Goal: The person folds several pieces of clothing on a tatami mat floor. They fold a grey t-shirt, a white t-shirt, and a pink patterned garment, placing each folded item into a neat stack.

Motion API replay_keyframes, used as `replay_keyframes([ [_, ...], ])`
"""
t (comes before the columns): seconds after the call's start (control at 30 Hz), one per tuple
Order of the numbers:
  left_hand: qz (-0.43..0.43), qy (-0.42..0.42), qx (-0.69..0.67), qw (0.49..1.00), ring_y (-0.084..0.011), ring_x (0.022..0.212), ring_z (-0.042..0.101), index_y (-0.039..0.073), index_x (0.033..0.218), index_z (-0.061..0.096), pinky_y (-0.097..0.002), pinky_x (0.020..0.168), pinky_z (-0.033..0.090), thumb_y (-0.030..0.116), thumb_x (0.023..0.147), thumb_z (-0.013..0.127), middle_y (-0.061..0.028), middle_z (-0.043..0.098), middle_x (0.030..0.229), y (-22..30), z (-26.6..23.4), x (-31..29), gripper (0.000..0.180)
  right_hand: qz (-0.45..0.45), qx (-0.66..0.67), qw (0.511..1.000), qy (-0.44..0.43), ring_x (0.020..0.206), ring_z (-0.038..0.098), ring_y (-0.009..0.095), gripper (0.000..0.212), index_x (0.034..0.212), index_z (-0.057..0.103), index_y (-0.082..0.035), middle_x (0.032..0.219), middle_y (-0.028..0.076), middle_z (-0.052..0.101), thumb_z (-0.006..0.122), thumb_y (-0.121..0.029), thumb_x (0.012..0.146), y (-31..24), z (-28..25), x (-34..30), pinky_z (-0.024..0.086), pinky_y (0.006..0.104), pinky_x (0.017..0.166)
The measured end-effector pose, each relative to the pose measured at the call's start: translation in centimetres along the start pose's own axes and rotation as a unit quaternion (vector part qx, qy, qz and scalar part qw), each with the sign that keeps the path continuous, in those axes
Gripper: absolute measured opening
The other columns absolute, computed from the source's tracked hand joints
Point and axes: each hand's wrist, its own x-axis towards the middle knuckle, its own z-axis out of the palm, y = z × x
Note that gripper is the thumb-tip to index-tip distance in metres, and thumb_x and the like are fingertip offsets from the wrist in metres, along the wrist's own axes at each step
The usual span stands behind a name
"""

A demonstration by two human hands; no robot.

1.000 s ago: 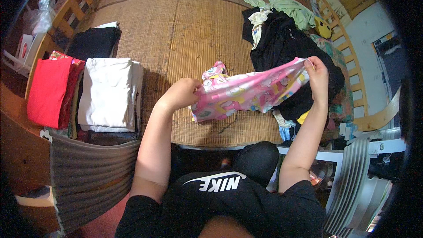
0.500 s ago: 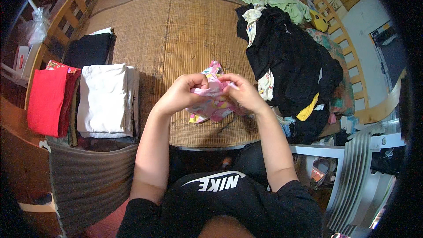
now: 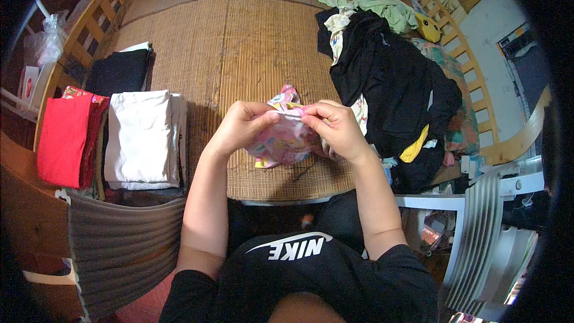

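A small pink garment (image 3: 286, 140) with a white, yellow and multicoloured print hangs between my hands over the bamboo mat (image 3: 263, 48). My left hand (image 3: 246, 122) pinches its upper edge at the left between thumb and fingers. Close by on the right, my right hand (image 3: 335, 125) pinches the same edge. The cloth is stretched a little between the two grips, and its lower part droops onto the mat. A patterned tip of it sticks up beyond my hands. Which part of the garment the edge belongs to, I cannot tell.
At the left lie folded stacks: red cloth (image 3: 63, 140), white cloth (image 3: 139, 137) and black cloth (image 3: 121, 70). A loose heap of black clothes (image 3: 394, 78) fills the right, with a yellow piece (image 3: 415, 145) in it. Wooden rails (image 3: 478, 93) border the bed.
My thumbs have come up onto the garment's edge, and more of its pale side faces me. Both hands stay in nearly the same place.
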Motion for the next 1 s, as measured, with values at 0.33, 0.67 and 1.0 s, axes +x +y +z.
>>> replay_keyframes([
  [0.33, 0.06, 0.277, 0.201, 0.938, -0.0196, 0.06, 0.06, 0.003, 0.092, 0.063, -0.0278, 0.056, 0.045, 0.021, 0.08, 0.058, -0.0157, 0.061, 0.071, -0.9, -4.5, -1.4, 0.022, 0.174, -0.392, 0.9, 0.079, 0.078, 0.057, 0.032, 0.018, 0.079, 0.059, -0.001, 0.079, 0.017, 0.058, 0.061, -0.017, 0.072, 3.3, -10.3, -4.2, 0.044, 0.0399, 0.069],
  [0.67, 0.165, 0.389, 0.484, 0.767, -0.0251, 0.072, 0.06, 0.007, 0.081, 0.062, -0.034, 0.06, 0.046, 0.01, 0.073, 0.056, -0.0091, 0.061, 0.078, 1.5, -3.3, -6.2, 0.01, 0.064, -0.023, 0.976, 0.205, 0.065, 0.055, 0.019, 0.006, 0.076, 0.058, 0.001, 0.07, 0.01, 0.057, 0.058, -0.003, 0.071, 3.6, -11.4, -9.1, 0.041, 0.0282, 0.06],
  [1.0, -0.076, 0.173, 0.417, 0.889, -0.0349, 0.083, 0.059, 0.002, 0.086, 0.062, -0.0404, 0.073, 0.047, 0.017, 0.074, 0.054, -0.0201, 0.061, 0.085, -11.4, -10.0, 9.1, 0.02, 0.152, -0.272, 0.947, 0.079, 0.066, 0.059, 0.03, 0.014, 0.07, 0.063, -0.003, 0.073, 0.017, 0.061, 0.06, -0.017, 0.068, 23.6, -8.0, 6.2, 0.046, 0.0379, 0.06],
])
